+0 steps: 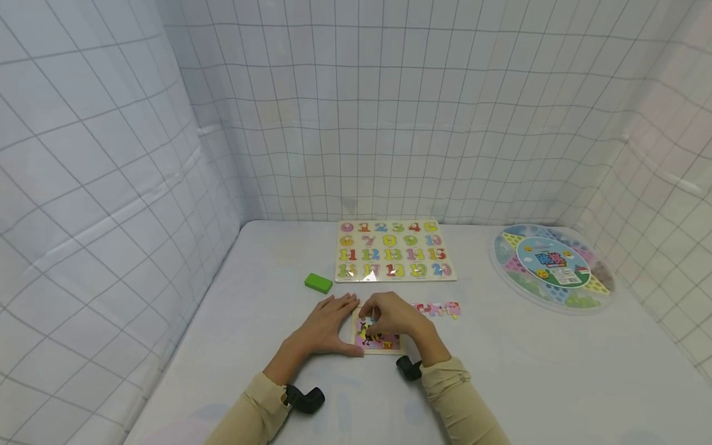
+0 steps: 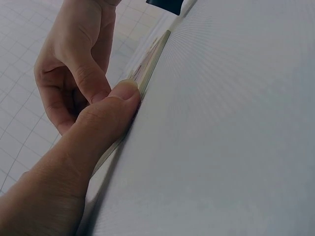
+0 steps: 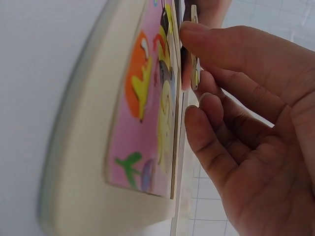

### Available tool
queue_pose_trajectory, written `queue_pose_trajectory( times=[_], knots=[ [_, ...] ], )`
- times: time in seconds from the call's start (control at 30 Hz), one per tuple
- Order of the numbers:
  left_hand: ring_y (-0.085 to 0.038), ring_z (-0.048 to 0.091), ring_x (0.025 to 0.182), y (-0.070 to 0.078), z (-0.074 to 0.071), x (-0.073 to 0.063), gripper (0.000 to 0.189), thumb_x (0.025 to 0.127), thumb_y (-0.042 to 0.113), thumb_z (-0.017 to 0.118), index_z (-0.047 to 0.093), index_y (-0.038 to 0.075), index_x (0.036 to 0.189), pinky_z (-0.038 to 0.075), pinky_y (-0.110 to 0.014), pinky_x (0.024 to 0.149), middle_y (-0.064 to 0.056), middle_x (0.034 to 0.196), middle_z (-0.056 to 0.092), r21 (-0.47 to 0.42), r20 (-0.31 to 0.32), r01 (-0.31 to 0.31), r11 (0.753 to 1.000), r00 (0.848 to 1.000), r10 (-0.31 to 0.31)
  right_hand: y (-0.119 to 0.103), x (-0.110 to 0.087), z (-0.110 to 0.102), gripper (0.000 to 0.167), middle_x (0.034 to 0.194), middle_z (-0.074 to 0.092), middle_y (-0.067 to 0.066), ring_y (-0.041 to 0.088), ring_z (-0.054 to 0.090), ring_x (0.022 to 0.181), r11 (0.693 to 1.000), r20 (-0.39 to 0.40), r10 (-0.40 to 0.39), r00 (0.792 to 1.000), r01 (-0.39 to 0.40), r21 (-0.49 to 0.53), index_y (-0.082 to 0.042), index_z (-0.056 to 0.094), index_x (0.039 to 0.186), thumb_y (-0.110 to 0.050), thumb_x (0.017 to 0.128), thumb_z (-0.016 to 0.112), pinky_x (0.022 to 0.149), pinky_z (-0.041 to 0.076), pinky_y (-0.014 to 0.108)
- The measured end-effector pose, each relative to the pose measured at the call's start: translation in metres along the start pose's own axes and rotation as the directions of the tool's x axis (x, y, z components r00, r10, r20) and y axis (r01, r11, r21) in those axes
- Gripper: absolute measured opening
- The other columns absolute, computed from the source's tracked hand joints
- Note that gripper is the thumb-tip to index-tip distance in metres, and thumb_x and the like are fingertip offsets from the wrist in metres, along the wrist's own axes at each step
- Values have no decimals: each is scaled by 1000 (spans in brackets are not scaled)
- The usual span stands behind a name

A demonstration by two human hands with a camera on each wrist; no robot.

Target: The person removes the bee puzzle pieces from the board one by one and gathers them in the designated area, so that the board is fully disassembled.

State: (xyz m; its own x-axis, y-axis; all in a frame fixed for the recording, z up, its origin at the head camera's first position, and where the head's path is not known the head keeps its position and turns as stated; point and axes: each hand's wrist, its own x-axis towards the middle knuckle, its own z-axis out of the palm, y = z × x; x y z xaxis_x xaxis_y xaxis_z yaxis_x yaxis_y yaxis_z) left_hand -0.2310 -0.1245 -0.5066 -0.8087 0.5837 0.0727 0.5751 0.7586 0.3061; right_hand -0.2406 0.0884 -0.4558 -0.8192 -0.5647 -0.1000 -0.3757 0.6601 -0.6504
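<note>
Hovering over the pale wooden square puzzle tray with its pink bee picture [image 1: 384, 353], the right hand [image 1: 392, 313] is pinching a small, flat, thin-edged puzzle piece [image 3: 195, 64] between thumb and fingers. That piece is hanging just above the tray, roughly level with it and not touching, which is looking like a tidy line for setting it down! Over on the other side, the left hand [image 1: 322, 326] is bracing the tray, its fingers spreading straight along the left side and its thumb pressing the near edge. The two hands are working close together, with the tray sitting about midway between the left and right edges of the white cloth-covered surface [image 1: 528, 371].

For a clean fit, the right hand is probably needing a small turn to match the tabs with the gap, then a light, even press rather than a shove. The left thumb is lying right by the picture, so keeping it out on the rim is mattering. A strip of pink jigsaw pieces [image 1: 436, 308] is lying toward the surface's right edge, just beside the tray, and a stray forearm is risking a nudge there.
</note>
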Motion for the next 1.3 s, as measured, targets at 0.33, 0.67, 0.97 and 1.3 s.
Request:
queue_pose_trajectory(
  times=[0.33,0.67,0.97,1.3],
  knots=[
    [-21,27,149,3,1,4,112,67,77,67,33,13,153,19,-48,123,-4,159,33,-23,6,10,1000,1000,-10,5,-8,-10,27,83,63,-4,10,53,74,999,-36,-22,999,21,-34,-14,73,99,-13,74,84,64,47,23],
    [-21,26,150,6,-1,5,113,67,77,67,31,13,153,18,-49,123,-4,160,31,-22,29,25,999,999,-24,25,-28,-23,27,84,64,-5,11,53,76,999,-49,36,998,-38,-38,-15,73,95,-12,71,86,65,47,22],
    [-21,25,150,5,-2,1,114,67,77,68,32,13,153,18,-49,123,-4,160,31,-22,43,39,999,998,-38,43,-51,-35,28,87,64,-3,12,52,79,995,-88,86,992,-90,-35,-13,72,94,-10,70,86,69,46,23],
    [-21,25,150,3,-2,0,114,66,78,67,31,13,153,18,-49,123,-4,160,31,-24,45,43,999,998,-42,55,-63,-41,26,88,64,-2,14,52,81,982,-101,188,977,-190,-10,-14,71,91,-7,70,85,72,48,27]
  ],
)
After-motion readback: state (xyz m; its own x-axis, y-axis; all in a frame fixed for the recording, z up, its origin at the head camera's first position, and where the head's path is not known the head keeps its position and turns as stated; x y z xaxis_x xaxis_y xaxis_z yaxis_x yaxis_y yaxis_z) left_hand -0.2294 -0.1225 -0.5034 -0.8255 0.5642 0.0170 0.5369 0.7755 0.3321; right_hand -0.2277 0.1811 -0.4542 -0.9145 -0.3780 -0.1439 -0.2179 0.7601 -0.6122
